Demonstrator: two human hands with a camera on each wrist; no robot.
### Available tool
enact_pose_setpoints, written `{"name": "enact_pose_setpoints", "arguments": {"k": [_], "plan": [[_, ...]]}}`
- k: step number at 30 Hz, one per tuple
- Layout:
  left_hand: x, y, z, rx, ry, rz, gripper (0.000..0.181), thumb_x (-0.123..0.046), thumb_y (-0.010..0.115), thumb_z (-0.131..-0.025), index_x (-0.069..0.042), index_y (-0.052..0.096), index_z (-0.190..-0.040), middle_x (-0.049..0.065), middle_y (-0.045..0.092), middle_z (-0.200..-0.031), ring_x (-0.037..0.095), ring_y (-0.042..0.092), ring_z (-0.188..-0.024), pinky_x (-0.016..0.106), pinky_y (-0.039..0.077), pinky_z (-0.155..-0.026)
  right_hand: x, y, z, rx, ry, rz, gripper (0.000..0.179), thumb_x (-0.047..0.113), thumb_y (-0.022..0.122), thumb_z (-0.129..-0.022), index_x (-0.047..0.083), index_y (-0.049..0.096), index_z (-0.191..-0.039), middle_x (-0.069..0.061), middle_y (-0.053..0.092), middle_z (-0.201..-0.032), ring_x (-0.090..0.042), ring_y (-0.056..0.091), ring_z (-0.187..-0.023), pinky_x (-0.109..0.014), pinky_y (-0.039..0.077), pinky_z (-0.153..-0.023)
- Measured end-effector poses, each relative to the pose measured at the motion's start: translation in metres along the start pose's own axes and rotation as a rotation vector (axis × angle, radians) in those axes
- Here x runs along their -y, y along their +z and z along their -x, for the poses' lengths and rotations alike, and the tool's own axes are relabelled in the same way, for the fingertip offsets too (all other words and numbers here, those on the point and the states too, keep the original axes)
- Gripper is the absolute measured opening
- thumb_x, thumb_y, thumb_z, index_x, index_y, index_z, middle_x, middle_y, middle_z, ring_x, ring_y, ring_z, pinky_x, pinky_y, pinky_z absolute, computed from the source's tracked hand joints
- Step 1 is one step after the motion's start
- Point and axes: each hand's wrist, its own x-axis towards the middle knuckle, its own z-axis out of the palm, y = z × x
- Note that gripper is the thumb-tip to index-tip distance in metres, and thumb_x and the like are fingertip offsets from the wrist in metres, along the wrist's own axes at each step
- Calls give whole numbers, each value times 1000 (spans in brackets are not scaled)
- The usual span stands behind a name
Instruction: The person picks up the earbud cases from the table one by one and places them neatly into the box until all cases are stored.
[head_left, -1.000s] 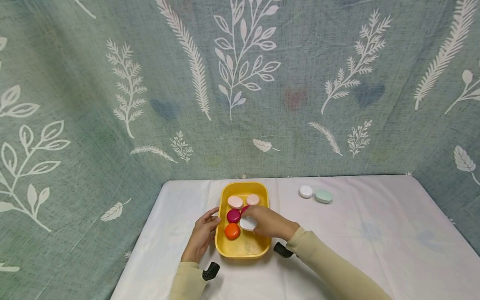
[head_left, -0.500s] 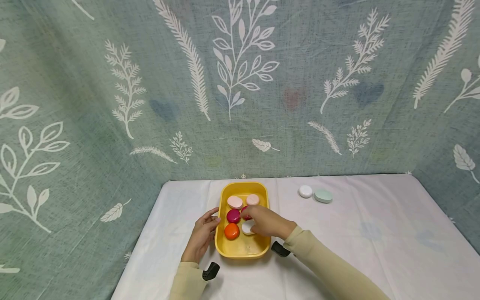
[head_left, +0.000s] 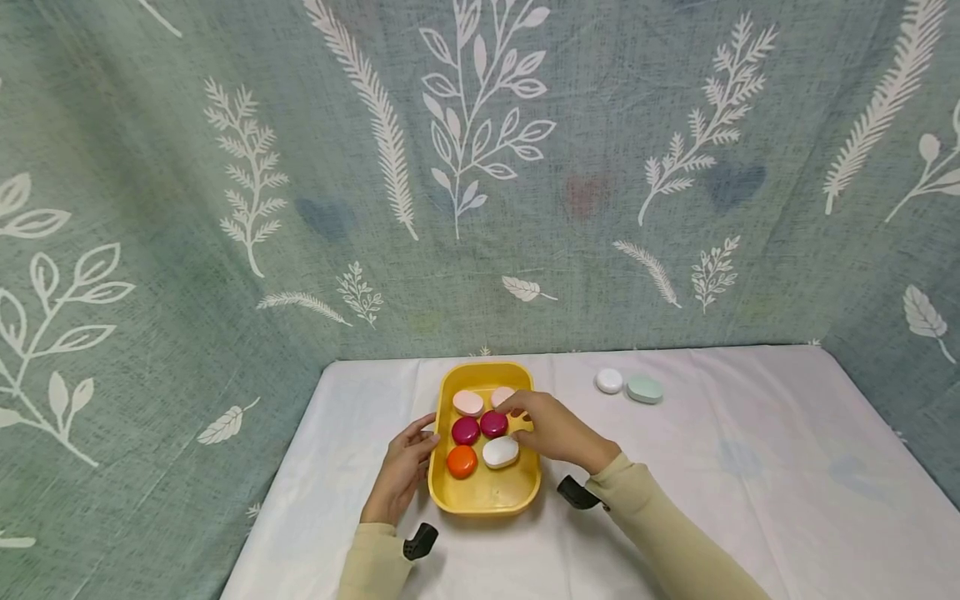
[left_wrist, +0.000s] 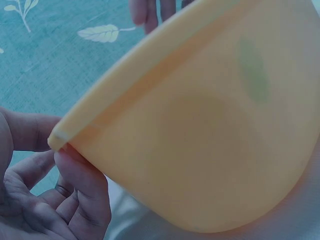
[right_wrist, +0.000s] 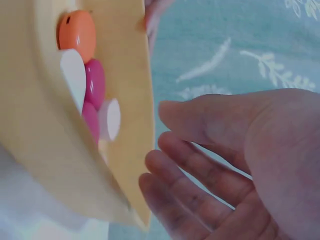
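Note:
A yellow tray (head_left: 483, 507) stands on the white cloth, holding smooth rounded pieces. My left hand (head_left: 402, 471) grips its left rim between thumb and fingers, as the left wrist view also shows. Inside lie a white oval piece (head_left: 500, 452), an orange round piece (head_left: 462, 461), two magenta round pieces (head_left: 466, 431) and two pale pink oval pieces (head_left: 468, 403). Over the tray's right rim hovers my right hand (head_left: 558, 429), its fingers apart and holding nothing. In the right wrist view, the right hand (right_wrist: 215, 165) is beside the tray wall. It partly covers one pink piece in the head view.
To the right at the back of the table (head_left: 720, 467) lie a white round piece (head_left: 609, 381) and a mint green oval piece (head_left: 645, 389), side by side. A green leaf-patterned cloth (head_left: 480, 250) rises behind the table edge and on both sides.
The right hand has let go of the white oval piece, which now lies in the tray beside the orange one. That hand has drawn back up and right; the left hand stays put.

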Motion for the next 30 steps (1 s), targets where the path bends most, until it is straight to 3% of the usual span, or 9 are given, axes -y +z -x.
{"name": "enact_pose_setpoints", "arguments": {"k": [6, 20, 30], "plan": [[-1, 0, 0, -3, -1, 3, 49, -11, 60, -107, -7, 51, -155, 7, 57, -111, 16, 59, -83, 23, 52, -63, -19, -19, 14, -129, 8, 17, 35, -10, 73, -91, -5, 70, -125, -20, 71, -123, -41, 69, -111, -50, 58, -95], [-1, 0, 1, 9, 2, 7, 49, -12, 60, -107, -7, 51, -155, 8, 57, -112, 17, 59, -85, 24, 52, -64, -74, -59, 66, -455, 164, 74, 39, -12, 75, -90, -8, 66, -128, -26, 67, -126, -46, 66, -113, -54, 57, -95], [-1, 0, 1, 7, 5, 8, 49, -11, 60, -107, -5, 51, -155, 9, 57, -113, 16, 59, -86, 24, 53, -66, -108, -80, 98, -550, 253, 130, 42, -13, 72, -91, -11, 62, -132, -32, 61, -131, -50, 63, -115, -59, 55, -96]]}}
